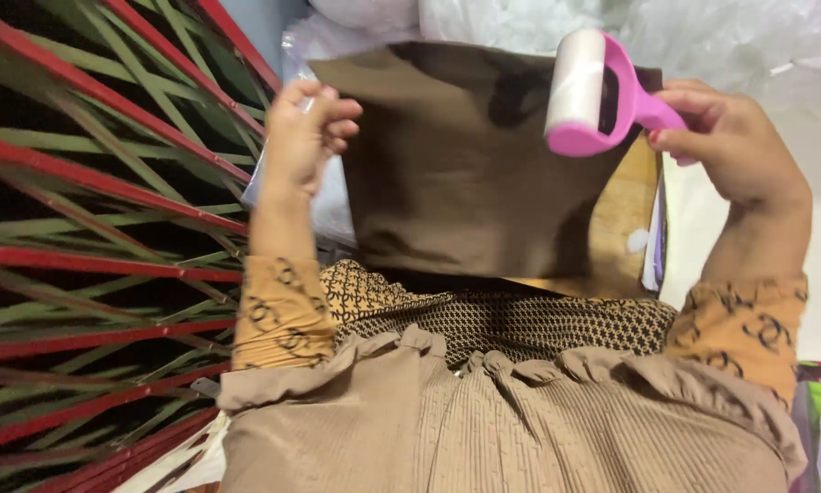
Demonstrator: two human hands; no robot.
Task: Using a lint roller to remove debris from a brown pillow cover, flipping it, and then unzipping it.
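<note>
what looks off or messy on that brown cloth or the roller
Nothing is torn or spilled. The brown cloth, held up by the left hand, has a darker blotch near its top edge, possibly shadow. The pink lint roller in the right hand looks intact, and its white roll looks clean.

Matt brown cloth (447, 173), glossy pink plastic lint roller (602, 96) with white paper roll.

— What colours are there?
— A plain brown cloth (447, 173), and a pink lint roller (593, 91) with a white roll.
— The sleeves?
— Orange sleeves (278, 315) with a dark looped pattern; the mat (91, 228) is striped red and green.
</note>
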